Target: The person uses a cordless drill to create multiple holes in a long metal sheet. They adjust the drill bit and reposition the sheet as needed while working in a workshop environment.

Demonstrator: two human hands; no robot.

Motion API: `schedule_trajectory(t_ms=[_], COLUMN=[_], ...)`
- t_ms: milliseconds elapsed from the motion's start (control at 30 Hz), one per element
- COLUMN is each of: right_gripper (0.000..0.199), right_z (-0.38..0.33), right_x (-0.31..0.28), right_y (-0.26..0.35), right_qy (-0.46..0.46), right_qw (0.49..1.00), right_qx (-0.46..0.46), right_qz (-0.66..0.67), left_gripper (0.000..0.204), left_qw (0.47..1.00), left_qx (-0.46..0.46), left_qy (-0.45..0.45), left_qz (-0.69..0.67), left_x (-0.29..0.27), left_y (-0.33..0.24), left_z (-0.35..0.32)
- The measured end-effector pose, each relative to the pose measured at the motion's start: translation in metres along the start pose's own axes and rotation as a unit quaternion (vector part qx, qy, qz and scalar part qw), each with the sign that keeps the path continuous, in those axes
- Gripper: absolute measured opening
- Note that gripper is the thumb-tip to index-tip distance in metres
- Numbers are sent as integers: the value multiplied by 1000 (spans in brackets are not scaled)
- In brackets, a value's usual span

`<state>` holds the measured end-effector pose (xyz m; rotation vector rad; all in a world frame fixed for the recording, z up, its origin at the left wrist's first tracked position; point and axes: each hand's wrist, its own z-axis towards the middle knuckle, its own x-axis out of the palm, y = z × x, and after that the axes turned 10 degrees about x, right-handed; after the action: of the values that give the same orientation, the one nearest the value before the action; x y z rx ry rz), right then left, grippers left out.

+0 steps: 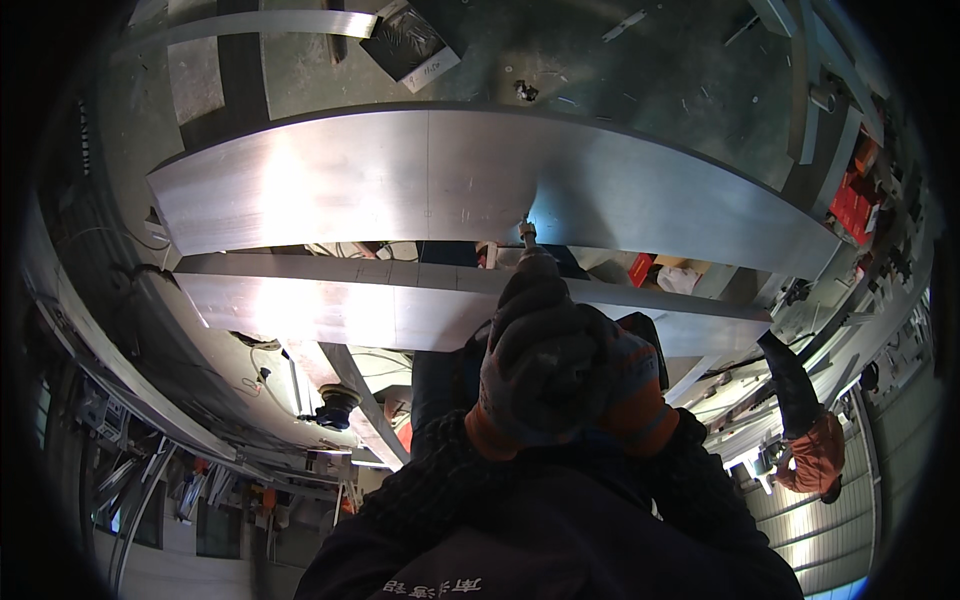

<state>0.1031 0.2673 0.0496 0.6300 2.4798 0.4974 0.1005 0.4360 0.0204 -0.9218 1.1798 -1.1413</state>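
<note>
Both my hands wear grey gloves with orange cuffs and are closed around a cordless drill [528, 233]. My left hand [510, 385] wraps its front and upper side. My right hand [628, 385] grips it from the right, with its fingers partly hidden. Most of the drill body is covered by the gloves. Its tip points away from me, at the near edge of a wide silvery metal bar [480, 165], where a bluish light spot falls. I cannot tell whether the tip touches the metal. A second, narrower metal bar [300, 305] lies closer to me, passing beneath my hands.
A dark round power tool [338, 407] rests at the lower left. Beyond the wide bar, a box [410, 45] sits on the stained floor [640, 75] among scraps. Red boxes [852, 205] stand at right. A person in an orange top [815, 452] is at the far right.
</note>
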Motion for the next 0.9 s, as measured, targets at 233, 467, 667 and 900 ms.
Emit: schedule_trajectory(t_ms=[233, 467, 667, 900], right_gripper=[59, 62, 59, 61], right_z=[0, 8, 13, 14], right_x=[-1, -7, -16, -18], right_y=[11, 36, 51, 56], right_qy=[-13, 60, 72, 91], right_qw=[999, 997, 994, 992], right_qx=[-30, 19, 25, 72], right_qz=[-32, -39, -79, -48], left_gripper=[34, 31, 30, 24], left_qw=[989, 987, 982, 962], left_qx=[-127, -129, -166, -227], left_qy=[-3, 35, 29, 35], left_qz=[-76, -86, -90, -149], left_x=[-12, -35, -39, -41], left_y=[-4, 6, 7, 4], left_z=[13, 37, 43, 42])
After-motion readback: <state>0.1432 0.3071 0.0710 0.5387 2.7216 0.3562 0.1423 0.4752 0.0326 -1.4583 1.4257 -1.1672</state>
